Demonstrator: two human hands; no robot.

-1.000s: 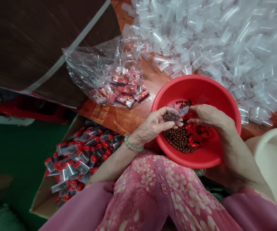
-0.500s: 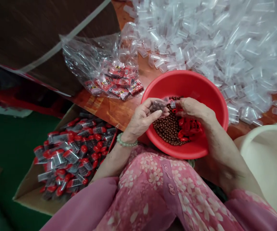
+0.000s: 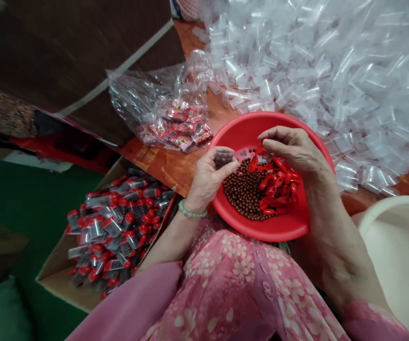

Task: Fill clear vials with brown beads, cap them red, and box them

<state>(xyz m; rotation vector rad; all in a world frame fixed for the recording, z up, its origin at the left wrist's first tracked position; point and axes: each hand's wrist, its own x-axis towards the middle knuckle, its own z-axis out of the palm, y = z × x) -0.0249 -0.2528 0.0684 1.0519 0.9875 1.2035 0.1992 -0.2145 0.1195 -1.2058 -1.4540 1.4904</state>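
A small clear plastic tube [image 3: 223, 158] filled with dark brown balls is gripped by my left hand [image 3: 204, 180], over the left side of a red basin [image 3: 270, 232]. Above the basin's middle, my right hand [image 3: 295, 149] pinches a red plastic cap [image 3: 260, 149], partly hidden by the fingers and apart from the tube. Below my hands, loose brown balls [image 3: 243, 189] cover the basin's left part. A heap of red plastic caps [image 3: 277, 187] lies beside them on the right.
Clear tubes [image 3: 296, 61] are heaped across the table [image 3: 186, 168] behind the basin. A clear bag of red packets [image 3: 183, 125] lies to its left. A cardboard box [image 3: 60, 284] at lower left holds filled, red-capped tubes [image 3: 115, 227]. A white tub [image 3: 396, 222] stands at right.
My right hand has moved up and away from the tube, holding a red cap. My left hand still holds the filled tube. The whole view has shifted slightly.
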